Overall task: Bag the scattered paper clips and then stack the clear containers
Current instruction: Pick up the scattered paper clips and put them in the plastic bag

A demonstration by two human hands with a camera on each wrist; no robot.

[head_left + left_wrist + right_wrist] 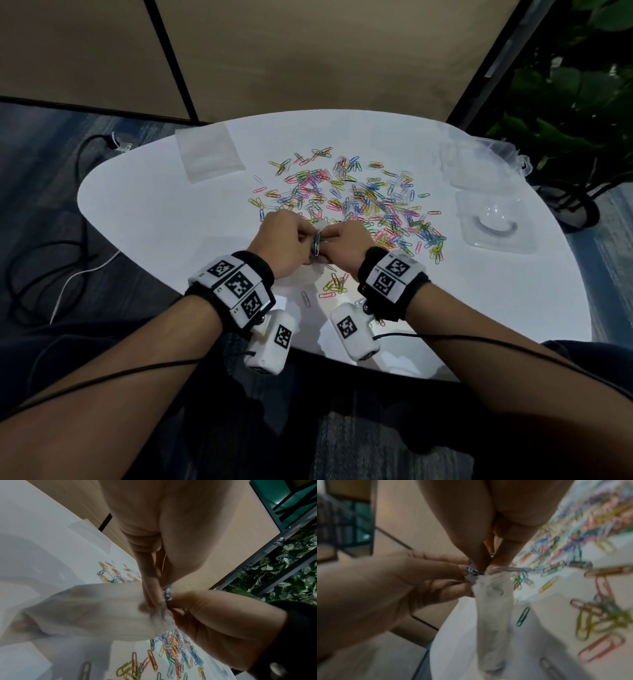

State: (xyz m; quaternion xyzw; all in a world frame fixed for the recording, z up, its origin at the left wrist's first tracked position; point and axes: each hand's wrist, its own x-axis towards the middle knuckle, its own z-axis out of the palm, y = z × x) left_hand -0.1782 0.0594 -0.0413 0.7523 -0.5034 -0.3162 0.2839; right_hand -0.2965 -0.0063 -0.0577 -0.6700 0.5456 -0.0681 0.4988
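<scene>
Coloured paper clips [356, 198] lie scattered across the white table [164, 212]. Just above its near part my two hands meet. My left hand [301, 240] pinches a small bunch of clips [317, 242] at the mouth of a small clear bag [493, 615]. My right hand [337, 236] pinches the bag's top edge, and the bag hangs down from the fingers. In the left wrist view the bag [102, 608] spreads out to the left below my left fingers [150, 595], with the clip bunch [167, 593] between both hands. Clear containers [493, 222] [469, 168] sit at the table's right.
A flat pile of clear bags [209, 154] lies at the far left of the table. A few loose clips [334, 284] lie near the front edge under my wrists. Black cables [41, 274] run over the floor on the left, and a potted plant [565, 120] stands at the right.
</scene>
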